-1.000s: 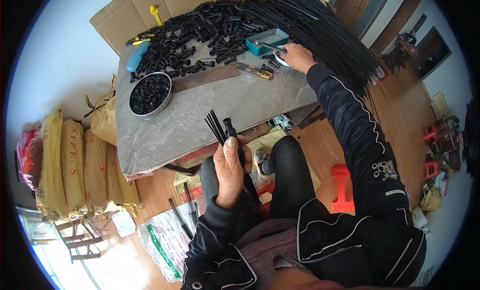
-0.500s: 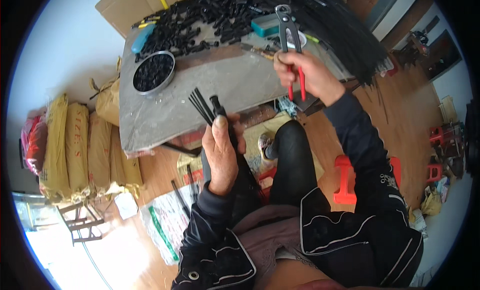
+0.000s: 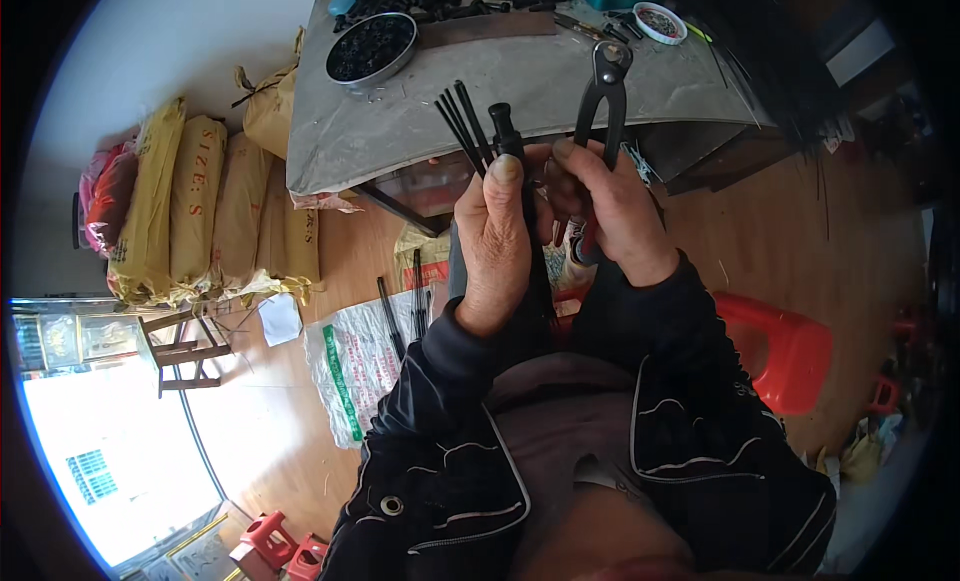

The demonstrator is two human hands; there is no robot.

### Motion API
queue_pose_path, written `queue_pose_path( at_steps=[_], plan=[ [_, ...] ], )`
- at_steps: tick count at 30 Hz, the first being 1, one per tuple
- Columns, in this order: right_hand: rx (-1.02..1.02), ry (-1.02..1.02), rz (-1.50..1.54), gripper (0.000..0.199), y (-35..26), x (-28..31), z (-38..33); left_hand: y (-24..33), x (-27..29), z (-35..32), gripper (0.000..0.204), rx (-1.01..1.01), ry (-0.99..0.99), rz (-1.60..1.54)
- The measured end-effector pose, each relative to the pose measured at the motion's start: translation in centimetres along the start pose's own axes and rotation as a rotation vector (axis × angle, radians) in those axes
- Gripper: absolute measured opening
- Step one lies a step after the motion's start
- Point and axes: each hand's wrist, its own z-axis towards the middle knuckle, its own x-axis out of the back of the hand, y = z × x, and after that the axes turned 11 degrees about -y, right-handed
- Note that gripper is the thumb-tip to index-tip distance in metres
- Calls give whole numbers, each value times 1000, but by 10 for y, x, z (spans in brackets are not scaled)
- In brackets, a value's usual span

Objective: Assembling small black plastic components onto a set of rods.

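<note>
"What's at the centre?"

"Thin black rods [image 3: 466,128] and a flared black tube [image 3: 507,131], held above the lap, near the table's edge. The left hand [image 3: 497,236] is closed round them, thumb pressed along the tube's lower part; the rod tips fan out to its left."

"And the right hand [image 3: 622,209]?"

"Wrapped round the handles of the pincers [image 3: 609,79], their head pointing up. The two hands are close together; whether the right fingertips touch the tube, I can't tell — they overlap in this view."

"How would those rods handle?"

"Light and fairly stiff, I'd judge, with some spring along the length. The tube looks hard and smooth, so it could turn under a dry thumb. Neither seems fragile. I'd grip rods and tube together, low, below the flare — loose tips would splay."

"The pincers?"

"Likely the heaviest thing held; best taken well down the handles."

"What lies further out?"

"The grey table [image 3: 470,86], with a round bowl [image 3: 372,80] of black pieces, a white dish [image 3: 665,41] and a teal tray [image 3: 625,0]. Beyond the right arm, a red stool [image 3: 795,356]; off left, tall tan sacks [image 3: 200,206]."
</note>
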Motion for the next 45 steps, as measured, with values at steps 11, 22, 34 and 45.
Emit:
queue_pose_path(
  at_steps=[11, 22, 34, 45],
  plan=[
    [460, 307, -645, 25, 20, -12, 6, -11, -7, -9, 46, -56, 7, 58],
    [39, -86, -137, 19, -7, -14, -9, -12, 20, -1, 61, 18, -22, 56],
    [114, -106, -372, 21, 9, -15, -13, -10, 20, -2, 63, 0, -16, 55],
    [113, -117, -420, 18, 13, -16, -11, -7, 24, -4, 61, 21, 7, 84]
  ],
)
